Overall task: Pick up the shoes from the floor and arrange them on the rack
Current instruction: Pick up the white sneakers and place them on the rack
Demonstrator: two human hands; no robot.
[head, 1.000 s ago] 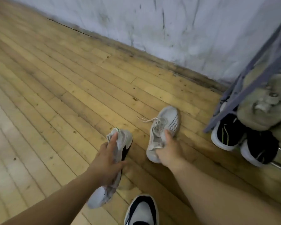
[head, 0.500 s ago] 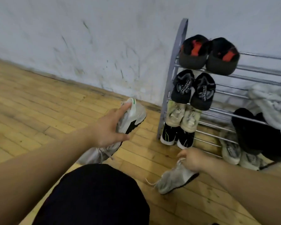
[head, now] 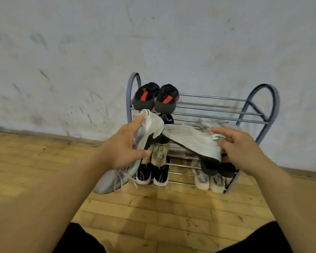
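Two sneakers are off the floor. My left hand wraps the left sneaker at its heel collar, toe dangling; the right sneaker lies nearly level, toe leftward, my right hand pinching its heel tab, just before the shoe rack. Light, soft knit, I'd judge; the stiffer heel holds best.

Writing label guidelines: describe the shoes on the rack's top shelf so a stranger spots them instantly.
Find the grey metal shoe rack against the white wall. On its top shelf, at the left end, sits a pair of black shoes. Only this pair shows red patches, and nothing else sits on that shelf.
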